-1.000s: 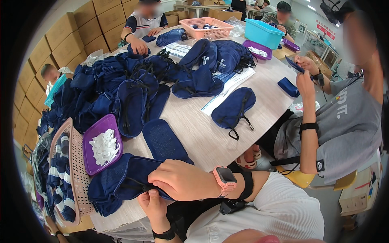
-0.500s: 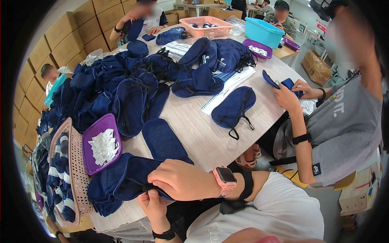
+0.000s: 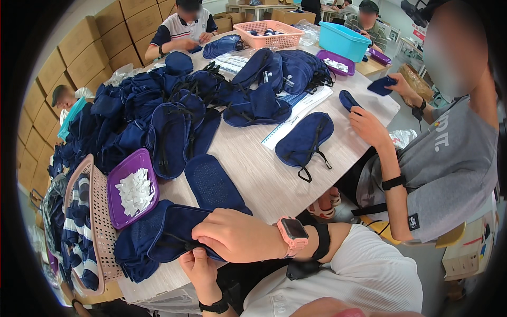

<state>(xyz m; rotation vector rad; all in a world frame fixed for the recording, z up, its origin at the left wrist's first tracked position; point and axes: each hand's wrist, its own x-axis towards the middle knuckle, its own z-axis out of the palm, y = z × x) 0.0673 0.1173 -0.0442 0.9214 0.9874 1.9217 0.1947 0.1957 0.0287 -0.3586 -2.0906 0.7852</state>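
Observation:
A navy eye mask (image 3: 177,224) with a black elastic strap lies near the table's front edge. My left hand (image 3: 200,269) comes up from below, its thumb and fingers closed on the mask's near edge beside the strap. From the right, my right hand (image 3: 227,235), with a pink watch on the wrist, bends over the same mask with curled fingers; its fingertips are partly hidden. Under and left of it is a pile of navy masks (image 3: 134,240). Just beyond my right hand lies a navy piece with a dotted surface (image 3: 214,182).
Left stand a purple tray (image 3: 153,158) of white slips and a pink basket (image 3: 97,222) of rolled navy items. A large heap of masks (image 3: 121,111) fills the far left. One mask (image 3: 306,140) lies at right, near a co-worker in grey (image 3: 449,158) holding navy pieces.
My hands stay almost still on the mask. The co-worker at right has moved their hands apart, a navy piece in each. The person across has lowered their raised hand to the table.

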